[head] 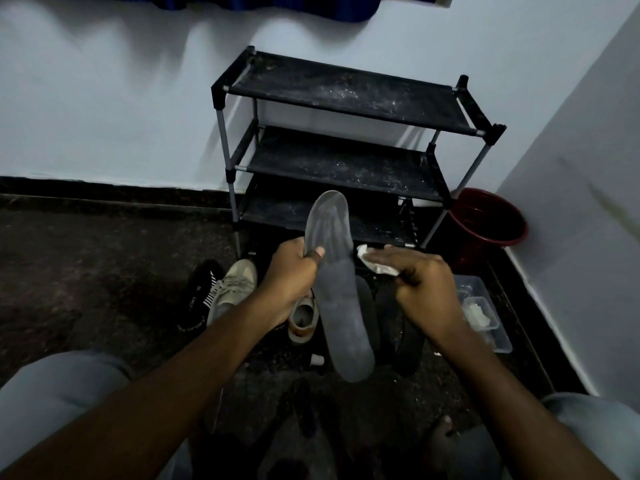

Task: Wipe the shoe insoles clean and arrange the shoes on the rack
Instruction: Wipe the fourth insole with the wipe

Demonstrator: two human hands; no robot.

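Two hands share the work at this moment. The left hand (294, 271) holds the grey insole (341, 299) in the air in front of the shoe rack (346, 95). Its grip is closed around the insole's left edge, near the middle, with the thumb lying on the top face. I think this leaves the rest of the surface free for wiping and keeps the long, soft piece from bending. The right hand (422, 282) is just beside the insole's right edge. Its grip is on a crumpled white wipe (375, 263), which is tucked under the fingers. The wipe seems to touch the edge or nearly so; I cannot tell which.

All the shoes I can see lie on the floor. A beige sneaker (233, 285) and a black shoe (199, 299) are at the left, and darker shoes are under the insole, so the arranging is not yet begun. A clear plastic box (485, 313) with white pieces inside stands near the right hand, probably for easy reach. A red bucket (491, 216) stands in the corner beside the rack.
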